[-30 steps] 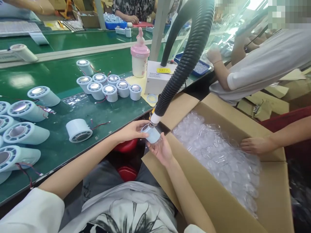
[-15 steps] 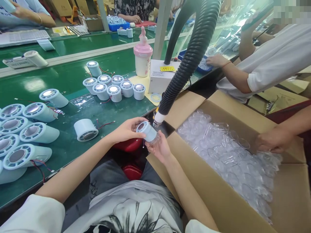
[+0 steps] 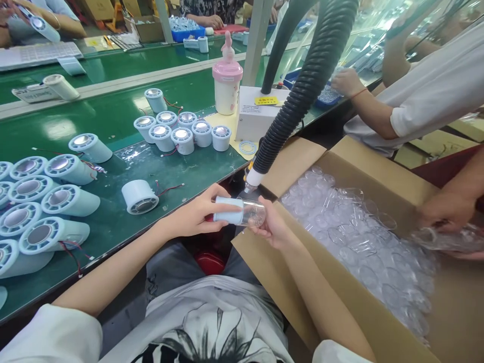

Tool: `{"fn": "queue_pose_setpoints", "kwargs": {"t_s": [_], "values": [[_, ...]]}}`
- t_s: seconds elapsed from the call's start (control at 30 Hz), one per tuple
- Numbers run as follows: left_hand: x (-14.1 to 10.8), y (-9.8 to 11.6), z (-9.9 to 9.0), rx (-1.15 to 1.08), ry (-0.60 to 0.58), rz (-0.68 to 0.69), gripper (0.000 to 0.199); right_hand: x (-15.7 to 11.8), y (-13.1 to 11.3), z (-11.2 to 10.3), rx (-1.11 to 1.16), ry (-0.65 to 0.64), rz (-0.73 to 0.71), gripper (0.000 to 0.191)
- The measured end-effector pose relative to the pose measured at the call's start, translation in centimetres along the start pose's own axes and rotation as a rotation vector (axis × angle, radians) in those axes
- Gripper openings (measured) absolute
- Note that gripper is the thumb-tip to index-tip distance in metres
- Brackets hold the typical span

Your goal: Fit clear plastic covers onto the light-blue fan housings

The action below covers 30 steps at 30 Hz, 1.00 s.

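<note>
My left hand [image 3: 198, 210] is closed around a light blue plastic cylinder [image 3: 229, 212], which lies sideways in front of me. A clear plastic cup [image 3: 254, 213] meets the cylinder's right end, and my right hand [image 3: 278, 225] grips that cup by its far end. Whether the cup sits over the cylinder or only against it, I cannot tell exactly. Just above them hangs the white nozzle [image 3: 254, 178] of a black ribbed hose [image 3: 293, 106]. On the green bench, a single blue cylinder [image 3: 136, 194] with thin red wires lies left of my hands.
Several more blue cylinders [image 3: 60, 199] stand and lie at the left. A pink-lidded bottle [image 3: 227, 85] and a white box-shaped machine [image 3: 249, 113] stand behind. At right, a cardboard box [image 3: 302, 267] holds many clear cups [image 3: 351, 242]; a co-worker's hand [image 3: 449, 206] reaches into it.
The cylinder has turned from tilted to nearly level, and more of the clear cup shows. My right hand has moved right. The co-worker's hands at the box now hold clear cups.
</note>
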<state>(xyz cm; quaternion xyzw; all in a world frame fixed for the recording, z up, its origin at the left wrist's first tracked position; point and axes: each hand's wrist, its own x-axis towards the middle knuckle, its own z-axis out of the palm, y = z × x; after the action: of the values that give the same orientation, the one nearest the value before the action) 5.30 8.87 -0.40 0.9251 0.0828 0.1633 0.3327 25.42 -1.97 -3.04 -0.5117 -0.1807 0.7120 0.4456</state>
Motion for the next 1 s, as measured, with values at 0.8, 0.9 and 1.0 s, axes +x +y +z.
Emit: {"fn": "queue_pose_setpoints", "kwargs": {"t_s": [0.8,0.9,1.0], "values": [[-2.5,1.9,1.6,-0.548,0.036,-0.182,0.071,-1.7,1.0,1.8,-0.120,-0.297,0.252,0.078],[-3.3,2.9,1.5,-0.685,0.049,-0.308,0.070,-2.5,2.1,1.4,-0.167,-0.285,-0.074,0.073],[-3.7,3.4,1.3,-0.711,0.071,-0.363,0.073,-3.4,2.9,1.3,-0.248,-0.212,-0.421,0.066]]}}
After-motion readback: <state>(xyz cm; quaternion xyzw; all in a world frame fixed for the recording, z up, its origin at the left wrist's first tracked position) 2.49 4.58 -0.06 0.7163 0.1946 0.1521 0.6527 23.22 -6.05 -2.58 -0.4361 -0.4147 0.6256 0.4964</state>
